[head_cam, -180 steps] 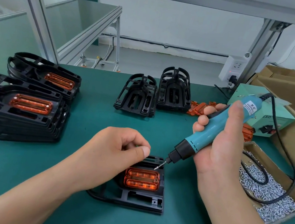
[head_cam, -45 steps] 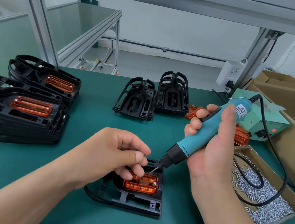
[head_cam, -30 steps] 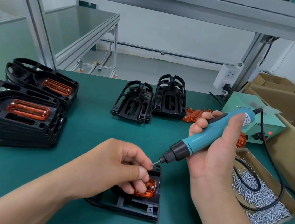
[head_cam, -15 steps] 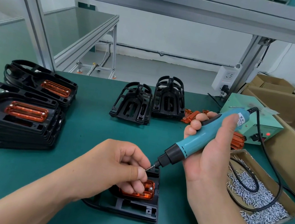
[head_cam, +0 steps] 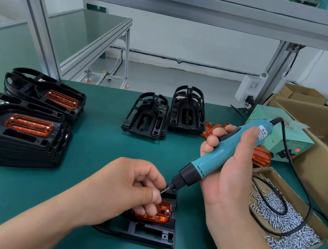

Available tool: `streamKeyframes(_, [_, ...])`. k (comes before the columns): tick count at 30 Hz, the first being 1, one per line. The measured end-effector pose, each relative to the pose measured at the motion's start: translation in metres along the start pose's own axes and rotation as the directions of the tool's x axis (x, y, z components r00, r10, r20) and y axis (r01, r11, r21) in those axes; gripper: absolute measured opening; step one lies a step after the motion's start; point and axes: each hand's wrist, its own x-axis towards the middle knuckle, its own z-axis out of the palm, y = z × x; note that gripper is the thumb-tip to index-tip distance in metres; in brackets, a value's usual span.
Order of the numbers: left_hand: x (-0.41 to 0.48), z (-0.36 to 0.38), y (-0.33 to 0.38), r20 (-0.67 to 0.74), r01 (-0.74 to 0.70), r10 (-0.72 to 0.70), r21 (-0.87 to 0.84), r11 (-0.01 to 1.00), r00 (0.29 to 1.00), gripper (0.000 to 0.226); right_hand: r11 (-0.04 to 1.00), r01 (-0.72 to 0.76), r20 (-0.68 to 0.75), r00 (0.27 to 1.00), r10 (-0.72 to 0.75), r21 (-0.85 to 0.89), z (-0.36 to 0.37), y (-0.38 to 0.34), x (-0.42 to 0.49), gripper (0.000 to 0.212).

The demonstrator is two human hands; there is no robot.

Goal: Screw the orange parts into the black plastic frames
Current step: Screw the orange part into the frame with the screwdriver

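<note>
Now the driver bit is off the workpiece. A second and a half ago the tip of the electric screwdriver stood on the right end of the orange part. It has since been raised and swung left. It meets the thumb and forefinger of the left hand just above the far edge of the black frame. A small screw is pinched between those fingertips and touches the bit. The right hand is wrapped round the screwdriver body, with the bit angled down and to the left.

Result of the change: a bright screw head shows at the right end of the orange part, so that fastening is judged complete. The step in hand is judged to be loading the next screw onto the bit. The curled lower fingers of the left hand cover the left end of the orange part and appear to rest on it. Whether a screw is already fitted there cannot be told.

Location: the black frame lies flat on the green bench directly before the person, with the orange part seated in its recess. Finished frames are stacked at the left, empty frames stand at the back, and the box of screws is at the right
</note>
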Motion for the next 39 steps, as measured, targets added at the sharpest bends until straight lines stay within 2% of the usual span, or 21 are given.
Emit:
streamKeyframes(9, [-0.0011,-0.001,0.0004,0.027,-0.002,0.001,0.049,0.999,1.0,0.023,1.0,0.012,-0.024,1.0,-0.012,0.003,-0.0012,-0.0021,0.0027,0.044])
streamKeyframes(21, [0.0004,0.0001,-0.0012,0.005,0.003,-0.003,0.026,1.0,1.0,0.019,1.0,-0.006,-0.002,1.0,0.006,-0.008,0.0003,-0.0001,0.0011,0.044])
streamKeyframes(27, [-0.0012,0.0026,-0.0004,-0.024,-0.016,0.019,0.101,0.995,1.0,0.028,1.0,-0.007,0.074,0.997,0.008,-0.008,0.003,0.0006,0.0011,0.041])
streamKeyframes(32, [-0.0015,0.0016,0.0006,0.027,-0.004,0.002,0.076,0.997,1.0,0.021,1.0,-0.015,0.153,0.988,0.014,0.0,0.0047,-0.0003,-0.0017,0.043])
streamKeyframes(39, [-0.0001,0.0006,-0.001,-0.053,-0.063,0.069,0.11,0.992,0.996,0.026,1.0,0.026,0.097,0.995,-0.024,-0.018,0.0054,0.0001,-0.0033,0.033])
